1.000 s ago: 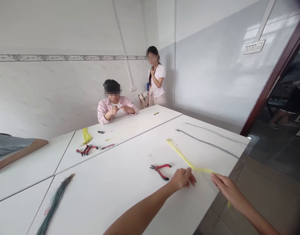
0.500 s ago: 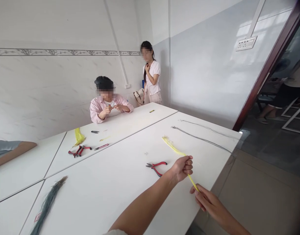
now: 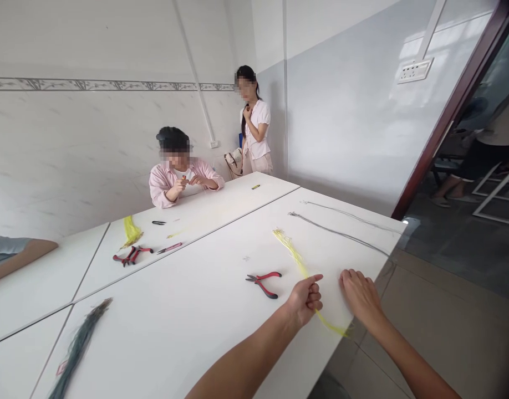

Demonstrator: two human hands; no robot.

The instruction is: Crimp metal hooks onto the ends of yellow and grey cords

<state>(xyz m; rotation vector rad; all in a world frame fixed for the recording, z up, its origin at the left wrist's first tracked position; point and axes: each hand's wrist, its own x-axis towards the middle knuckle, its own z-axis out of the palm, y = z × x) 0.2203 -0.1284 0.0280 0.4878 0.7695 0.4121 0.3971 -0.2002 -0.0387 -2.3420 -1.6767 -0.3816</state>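
Observation:
My left hand is closed around a bundle of thin yellow cords, just above the white table. The looped or knotted far ends lie on the table; the loose tail runs from below the fist to the table's right edge. Palm down beside it, my right hand is off the cords at that edge, fingers loosely bent with their tips partly hidden; I see nothing held. Left of my fist lie red-and-black pliers, their handles spread. Small clear bits lie beyond the pliers.
Two dark cord strands stretch toward the right edge. A grey-green thread bundle lies at front left. Across the table are another yellow bundle, more pliers and a seated person. Another person stands in the corner.
My right hand has let go of the yellow cords' tail and moved up and right. The tail now droops toward the table edge. My left fist has shifted slightly nearer, still gripping the bundle.

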